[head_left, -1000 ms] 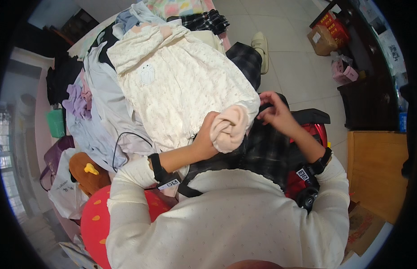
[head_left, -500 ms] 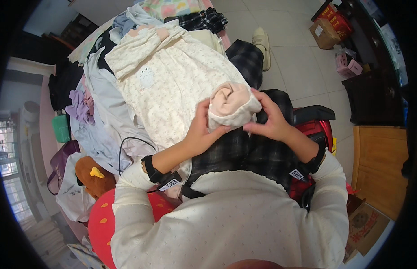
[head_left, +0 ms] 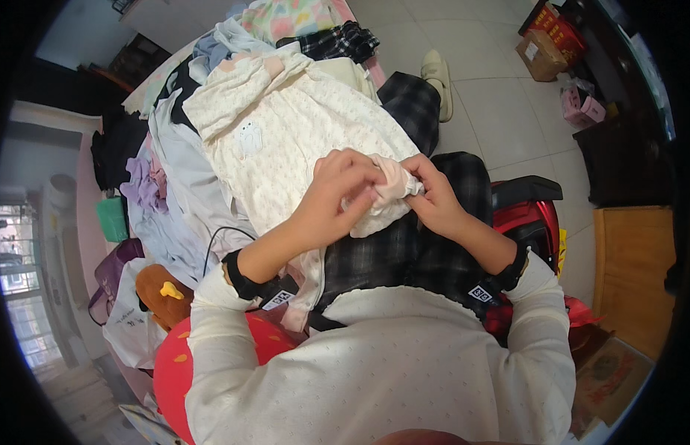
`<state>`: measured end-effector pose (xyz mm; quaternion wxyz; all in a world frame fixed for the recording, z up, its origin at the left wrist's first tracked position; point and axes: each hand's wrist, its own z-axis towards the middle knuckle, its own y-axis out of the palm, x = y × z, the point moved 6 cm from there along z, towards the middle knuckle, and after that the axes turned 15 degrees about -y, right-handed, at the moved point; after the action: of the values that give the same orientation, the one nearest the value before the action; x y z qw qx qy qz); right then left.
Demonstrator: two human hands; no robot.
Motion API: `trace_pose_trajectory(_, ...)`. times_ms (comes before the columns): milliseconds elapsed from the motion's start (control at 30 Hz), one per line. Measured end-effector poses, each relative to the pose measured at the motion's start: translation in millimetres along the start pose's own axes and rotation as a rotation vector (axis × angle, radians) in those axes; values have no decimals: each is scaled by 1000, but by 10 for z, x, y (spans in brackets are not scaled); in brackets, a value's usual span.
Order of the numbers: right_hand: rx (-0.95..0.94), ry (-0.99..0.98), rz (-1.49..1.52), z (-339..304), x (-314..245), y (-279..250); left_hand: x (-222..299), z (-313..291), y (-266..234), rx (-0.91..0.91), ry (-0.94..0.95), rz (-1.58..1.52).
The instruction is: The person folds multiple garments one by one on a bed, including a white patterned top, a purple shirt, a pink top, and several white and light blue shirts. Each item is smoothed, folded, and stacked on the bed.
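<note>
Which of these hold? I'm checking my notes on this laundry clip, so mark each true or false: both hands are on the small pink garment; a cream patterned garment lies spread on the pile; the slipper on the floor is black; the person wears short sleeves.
1. Both the left hand and the right hand grip the small pink garment: true.
2. A cream patterned garment lies spread on the clothes pile: true.
3. The slipper on the floor is black: false, it is pale cream.
4. The person wears short sleeves: false, long white sleeves reach the black wristbands.
</note>
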<state>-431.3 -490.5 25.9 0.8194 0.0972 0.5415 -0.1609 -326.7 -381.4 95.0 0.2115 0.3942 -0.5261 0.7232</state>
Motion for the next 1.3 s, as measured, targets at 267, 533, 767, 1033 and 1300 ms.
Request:
trace_pose_trajectory(267,-20,-107,-109,71,-20,-34,28,-43,-43,-101,77,138)
trace_pose_trajectory(533,-148,-86,-217,61,11,-68,202,-184,-147,186,246,346)
trace_pose_trajectory(767,-94,-133,42,42,-33,-41,60,-36,-272,84,-17,496)
trace_pose_trajectory(1033,-94,-39,145,30,20,-40,154,-44,-299,217,185,426)
trace_pose_trajectory(1300,-141,170,-313,-47,163,-222,-255,64,-374,214,9,409)
